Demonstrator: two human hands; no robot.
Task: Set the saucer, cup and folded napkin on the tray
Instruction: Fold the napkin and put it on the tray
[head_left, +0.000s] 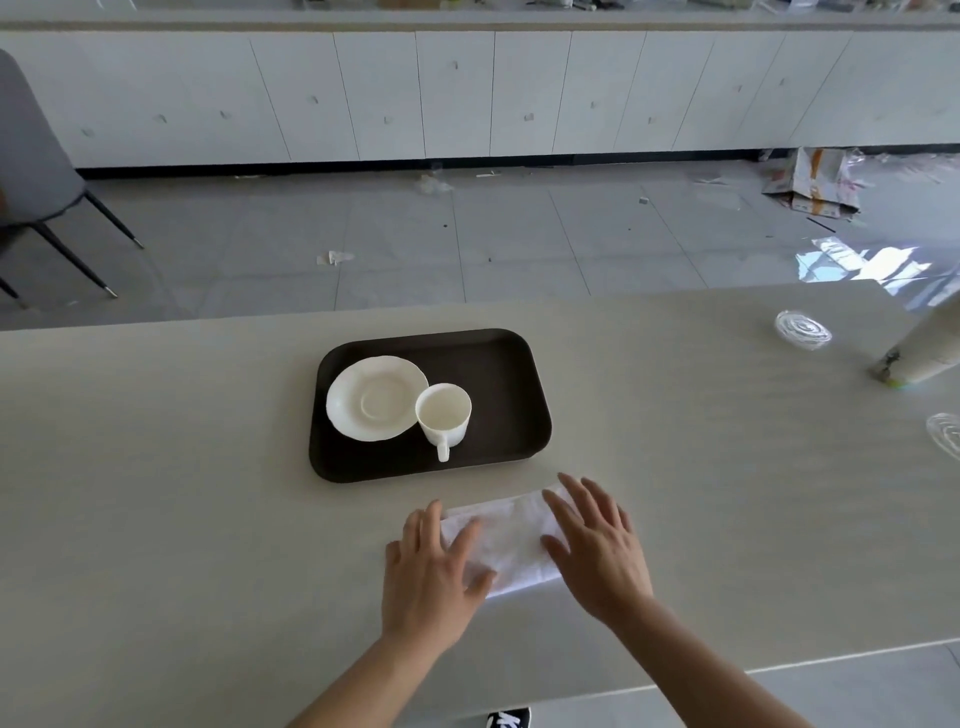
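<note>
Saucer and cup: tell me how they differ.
The saucer is wide, flat and shallow with a wavy rim; the cup is narrow, tall and deep. The cup has a handle, pointing toward the person; the saucer has none. The cup stands beside the saucer, not on it. Both are white and empty, on the dark tray.

— What stands behind the pale table (156, 467)?
— A row of white cabinets (467, 98) along the wall, a grey chair (31, 156) at left.
— The floor (363, 244)?
— Grey tiles, littered with scraps (sunlight glares at right).
</note>
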